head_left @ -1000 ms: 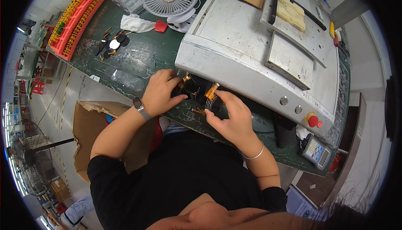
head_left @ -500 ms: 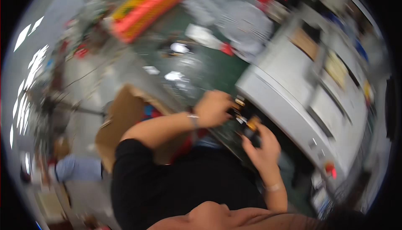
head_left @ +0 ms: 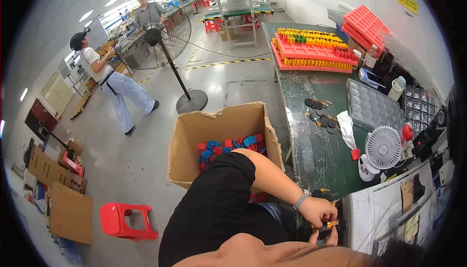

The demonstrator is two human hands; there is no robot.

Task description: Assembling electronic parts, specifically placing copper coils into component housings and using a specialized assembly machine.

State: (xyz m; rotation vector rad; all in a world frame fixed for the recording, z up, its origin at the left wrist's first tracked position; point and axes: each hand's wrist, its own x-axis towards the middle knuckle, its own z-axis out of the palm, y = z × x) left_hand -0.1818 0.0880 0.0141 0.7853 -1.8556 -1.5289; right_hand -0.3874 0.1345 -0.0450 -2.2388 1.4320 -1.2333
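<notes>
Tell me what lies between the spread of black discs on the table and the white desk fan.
A white cloth, with a small red piece at its lower end, in the head view.

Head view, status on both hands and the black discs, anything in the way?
Right hand holds black discs, wrist hidden. Left hand at their orange tabs. Gray machine close on the right.

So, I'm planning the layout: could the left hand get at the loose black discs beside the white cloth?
Probably, with a stretch: the green bench before the black discs looks mostly open, though the left hand is busy at a black-and-orange piece.
</notes>
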